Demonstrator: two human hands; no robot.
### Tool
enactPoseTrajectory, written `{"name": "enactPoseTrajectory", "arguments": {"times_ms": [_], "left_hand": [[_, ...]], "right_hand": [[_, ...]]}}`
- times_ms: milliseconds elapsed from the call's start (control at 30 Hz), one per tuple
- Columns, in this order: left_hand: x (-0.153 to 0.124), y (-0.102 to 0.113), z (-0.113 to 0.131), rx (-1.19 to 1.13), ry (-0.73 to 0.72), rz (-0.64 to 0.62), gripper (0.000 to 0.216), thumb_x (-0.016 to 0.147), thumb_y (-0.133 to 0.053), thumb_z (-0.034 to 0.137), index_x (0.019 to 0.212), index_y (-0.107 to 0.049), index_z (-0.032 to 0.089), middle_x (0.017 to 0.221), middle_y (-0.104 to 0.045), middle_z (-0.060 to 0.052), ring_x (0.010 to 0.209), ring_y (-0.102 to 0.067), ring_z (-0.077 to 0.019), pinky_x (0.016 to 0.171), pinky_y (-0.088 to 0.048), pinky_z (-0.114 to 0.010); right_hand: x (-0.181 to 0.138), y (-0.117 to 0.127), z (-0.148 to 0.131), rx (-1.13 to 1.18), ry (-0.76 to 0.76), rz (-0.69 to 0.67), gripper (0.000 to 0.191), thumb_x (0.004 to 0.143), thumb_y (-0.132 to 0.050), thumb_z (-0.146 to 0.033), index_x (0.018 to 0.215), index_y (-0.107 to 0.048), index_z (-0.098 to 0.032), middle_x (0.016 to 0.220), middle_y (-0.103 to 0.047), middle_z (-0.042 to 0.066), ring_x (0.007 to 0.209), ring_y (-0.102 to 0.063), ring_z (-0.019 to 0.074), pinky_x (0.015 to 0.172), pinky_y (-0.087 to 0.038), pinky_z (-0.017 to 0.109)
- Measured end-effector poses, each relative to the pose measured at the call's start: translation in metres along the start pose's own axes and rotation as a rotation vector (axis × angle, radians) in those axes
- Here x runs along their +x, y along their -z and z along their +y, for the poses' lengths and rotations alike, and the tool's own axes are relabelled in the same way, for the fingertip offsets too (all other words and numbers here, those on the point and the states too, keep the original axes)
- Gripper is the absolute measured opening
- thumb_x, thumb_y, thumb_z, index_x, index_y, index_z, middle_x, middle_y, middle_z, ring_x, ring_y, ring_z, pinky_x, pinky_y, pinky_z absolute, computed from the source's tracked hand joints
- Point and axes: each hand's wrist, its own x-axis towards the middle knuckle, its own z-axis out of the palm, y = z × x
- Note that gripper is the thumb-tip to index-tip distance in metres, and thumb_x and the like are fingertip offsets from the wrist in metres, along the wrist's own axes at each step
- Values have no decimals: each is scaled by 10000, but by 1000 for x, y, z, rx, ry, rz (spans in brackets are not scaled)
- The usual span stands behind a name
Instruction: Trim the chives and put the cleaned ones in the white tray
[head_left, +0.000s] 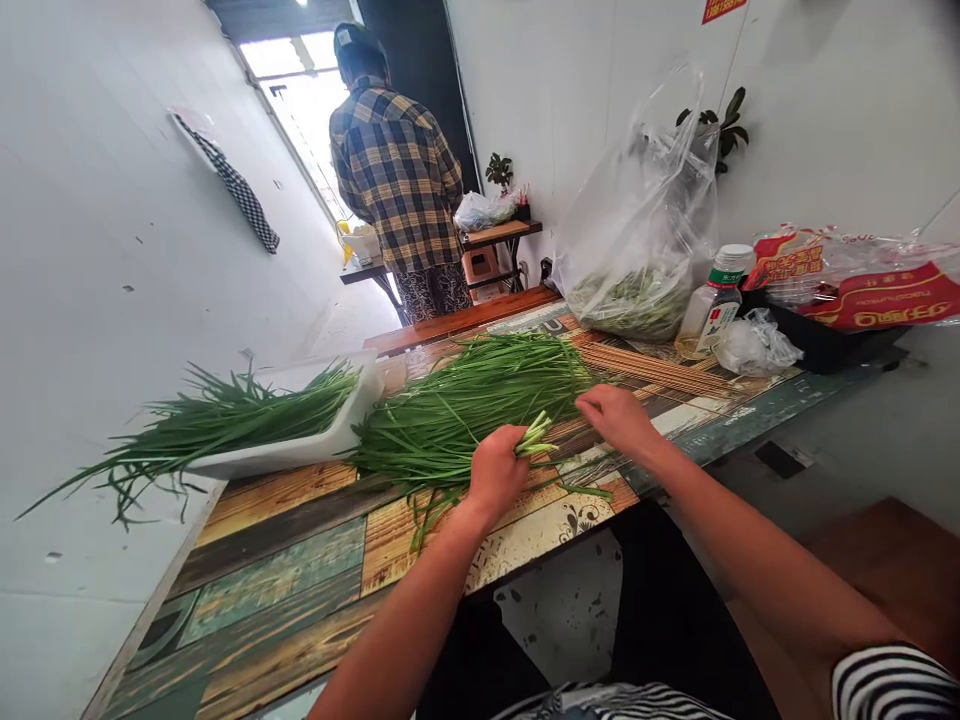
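The left hand (495, 475) is gripping pale-ended chives (535, 437) at the edge of a long green pile (465, 405) on the tabletop (285, 560), while the half-open right hand (616, 418) is hovering just beside it.

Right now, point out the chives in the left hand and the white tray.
Chives (534, 440), head view, pale stem ends.
White tray (345, 425), head view, side wall.

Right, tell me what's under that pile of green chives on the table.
The pile of green chives lies on a patchwork wood-pattern tabletop, visible around its edges. Directly beneath the pile, the surface is covered, so nothing there can be seen.
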Motion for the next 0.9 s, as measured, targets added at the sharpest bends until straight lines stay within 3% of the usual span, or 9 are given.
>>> {"name": "enactPoseTrajectory", "arguments": {"times_ms": [100,233,300,433,500,567,700,800,900], "left_hand": [[-1,2,3,31,4,-73,259,727,-504,36,827,-675,202,794,-648,-5,763,-578,-154,669,-402,-227],[-3,3,3,42,-70,-107,260,746,-518,51,876,-680,208,830,-649,-10,767,-582,-150,663,-401,-225],[-4,3,3,51,-138,-97,229,771,-527,70,879,-676,206,830,-649,-13,769,-584,-151,677,-406,-233],[-5,5,6,140,-326,-52,152,821,-573,167,937,-662,208,872,-663,-29,795,-580,-170,716,-410,-273],[-6,6,8,193,-411,-3,139,847,-570,227,954,-657,208,894,-664,-39,786,-571,-177,713,-410,-288],[-7,5,8,214,-443,87,154,870,-532,221,965,-652,203,912,-659,-49,796,-568,-180,719,-415,-294],[-8,-3,4,200,-381,161,240,848,-483,127,1034,-625,178,925,-645,-59,833,-568,-184,731,-432,-290],[-10,-7,2,207,-333,105,270,809,-520,117,1051,-618,183,892,-632,-48,803,-561,-179,702,-433,-278],[-11,-9,2,250,-308,84,255,790,-553,131,1026,-627,195,834,-612,-37,764,-549,-178,666,-421,-272]], "right_hand": [[-8,7,-12,-83,224,-98,150,842,-556,-250,912,-678,-198,1038,-614,82,764,-584,157,691,-427,278],[-16,2,-21,-35,319,-337,135,852,-540,-204,767,-641,-179,742,-585,39,731,-544,150,639,-387,251],[-21,-4,-17,133,169,-389,181,847,-528,-224,696,-614,-174,664,-564,17,655,-518,131,579,-362,239],[-31,-13,-7,628,-336,-561,324,808,-518,-446,610,-511,-190,534,-474,-38,419,-343,75,417,-251,224],[-34,-13,-3,740,-471,-596,350,769,-534,-510,623,-497,-195,530,-460,-46,389,-291,65,395,-215,226],[-31,-9,0,634,-460,-485,342,749,-565,-503,620,-508,-192,532,-467,-39,409,-320,71,416,-227,232],[-11,0,6,96,-228,-71,269,748,-629,-390,602,-525,-190,600,-519,-7,560,-456,121,527,-308,250],[4,-3,12,-177,35,12,67,768,-634,-243,763,-599,-186,787,-564,33,711,-509,158,621,-357,263],[14,-12,17,-382,182,18,79,809,-587,-181,880,-621,-183,879,-552,67,814,-509,191,671,-366,277]]}}
